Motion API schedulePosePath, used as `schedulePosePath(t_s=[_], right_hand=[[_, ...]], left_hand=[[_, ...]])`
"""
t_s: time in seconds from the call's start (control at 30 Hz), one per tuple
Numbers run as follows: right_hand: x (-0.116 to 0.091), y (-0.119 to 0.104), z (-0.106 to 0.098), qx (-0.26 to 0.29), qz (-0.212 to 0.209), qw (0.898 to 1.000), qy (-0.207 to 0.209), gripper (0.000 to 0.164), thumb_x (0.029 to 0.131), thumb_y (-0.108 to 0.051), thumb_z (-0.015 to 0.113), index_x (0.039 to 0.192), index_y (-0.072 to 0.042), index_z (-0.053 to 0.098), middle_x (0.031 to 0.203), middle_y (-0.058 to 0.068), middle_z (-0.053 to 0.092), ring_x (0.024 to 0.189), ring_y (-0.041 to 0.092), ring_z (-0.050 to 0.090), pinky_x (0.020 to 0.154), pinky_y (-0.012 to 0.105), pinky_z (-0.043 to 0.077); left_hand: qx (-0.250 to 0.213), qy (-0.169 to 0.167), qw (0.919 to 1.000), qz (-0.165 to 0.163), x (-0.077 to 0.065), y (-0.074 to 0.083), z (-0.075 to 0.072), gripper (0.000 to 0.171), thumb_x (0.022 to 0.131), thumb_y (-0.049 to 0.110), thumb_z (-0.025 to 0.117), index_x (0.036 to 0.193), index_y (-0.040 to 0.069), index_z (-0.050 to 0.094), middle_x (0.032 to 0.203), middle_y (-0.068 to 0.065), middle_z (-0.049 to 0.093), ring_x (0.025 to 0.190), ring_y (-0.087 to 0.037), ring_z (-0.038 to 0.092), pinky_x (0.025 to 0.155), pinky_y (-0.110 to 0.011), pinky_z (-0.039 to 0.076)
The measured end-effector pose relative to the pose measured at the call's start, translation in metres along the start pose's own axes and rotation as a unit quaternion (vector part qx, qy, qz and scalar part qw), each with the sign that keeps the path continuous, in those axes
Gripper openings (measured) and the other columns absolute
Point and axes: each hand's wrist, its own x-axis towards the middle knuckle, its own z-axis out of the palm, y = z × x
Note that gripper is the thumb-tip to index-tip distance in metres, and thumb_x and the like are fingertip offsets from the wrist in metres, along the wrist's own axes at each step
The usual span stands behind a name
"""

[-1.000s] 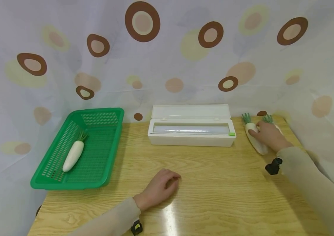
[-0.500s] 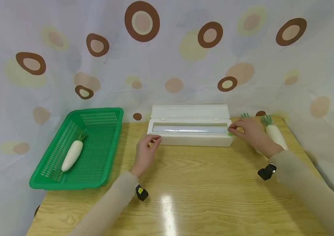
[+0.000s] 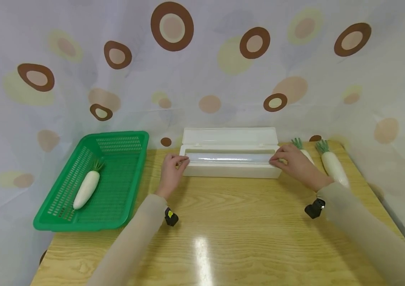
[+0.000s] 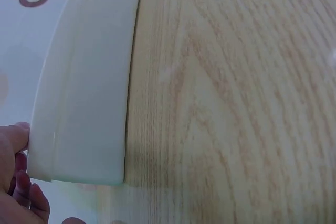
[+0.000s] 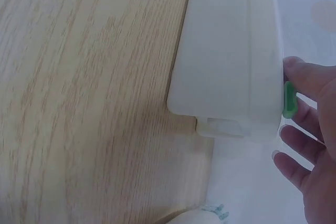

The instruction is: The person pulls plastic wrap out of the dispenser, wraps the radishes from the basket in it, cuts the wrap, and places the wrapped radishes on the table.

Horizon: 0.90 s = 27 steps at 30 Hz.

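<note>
A white cling film dispenser stands at the back of the table with its lid raised. A roll of clear cling film lies in its trough. My left hand pinches the film at the left front corner, thumb and forefinger together. At the opposite corner my right hand pinches the film in the same way. In the right wrist view, a green slider sits on the upper edge between my thumb and fingers. The film itself barely shows at the fingertips.
To the left stands a green plastic basket with a white radish in it. Beyond my right hand lie two more radishes, one partly hidden and one in plain sight. A patterned curtain hangs close behind the dispenser.
My right hand has left the radishes and moved left to the dispenser's right corner. My left hand has risen from the table's middle to the left corner. Both now pinch the film.
</note>
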Motion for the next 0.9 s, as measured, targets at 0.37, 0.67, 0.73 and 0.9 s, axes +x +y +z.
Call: schedulePosePath(t_s=[0.37, 0.67, 0.73, 0.9], right_hand=[[0.006, -0.001, 0.006, -0.034, -0.045, 0.996, 0.069, 0.006, 0.094, -0.007, 0.077, 0.093, -0.001, 0.078, 0.092, 0.008, 0.064, 0.088, 0.027, 0.054, 0.075, 0.045, 0.046], [0.013, 0.003, 0.011, -0.047, -0.032, 0.997, 0.060, 0.006, 0.098, -0.004, 0.071, 0.094, 0.000, 0.074, 0.091, 0.011, 0.064, 0.089, 0.031, 0.053, 0.079, 0.048, 0.045], [0.015, 0.004, 0.010, -0.040, -0.023, 0.998, 0.049, 0.008, 0.100, -0.005, 0.068, 0.095, 0.000, 0.073, 0.092, 0.012, 0.063, 0.090, 0.032, 0.053, 0.081, 0.049, 0.044], [0.020, 0.002, 0.002, -0.038, 0.002, 0.999, 0.005, 0.015, 0.102, -0.015, 0.067, 0.095, -0.003, 0.072, 0.095, 0.011, 0.064, 0.095, 0.035, 0.052, 0.087, 0.053, 0.042]], left_hand=[[0.006, -0.028, 0.9989, -0.037, 0.007, 0.001, -0.002, 0.019, 0.104, 0.018, 0.067, 0.106, 0.002, 0.077, 0.106, -0.012, 0.059, 0.096, -0.027, 0.054, 0.086, -0.038, 0.047], [-0.002, -0.026, 0.9981, -0.056, 0.009, 0.000, 0.000, 0.021, 0.105, 0.019, 0.064, 0.107, 0.001, 0.074, 0.108, -0.012, 0.056, 0.093, -0.025, 0.051, 0.080, -0.035, 0.044], [-0.003, -0.029, 0.9981, -0.055, 0.010, 0.000, -0.001, 0.021, 0.106, 0.019, 0.064, 0.107, 0.000, 0.074, 0.107, -0.012, 0.055, 0.093, -0.026, 0.050, 0.080, -0.035, 0.043], [-0.005, -0.062, 0.9970, -0.047, 0.014, 0.003, -0.007, 0.018, 0.103, 0.016, 0.068, 0.107, -0.001, 0.074, 0.110, -0.015, 0.058, 0.097, -0.029, 0.051, 0.086, -0.038, 0.045]])
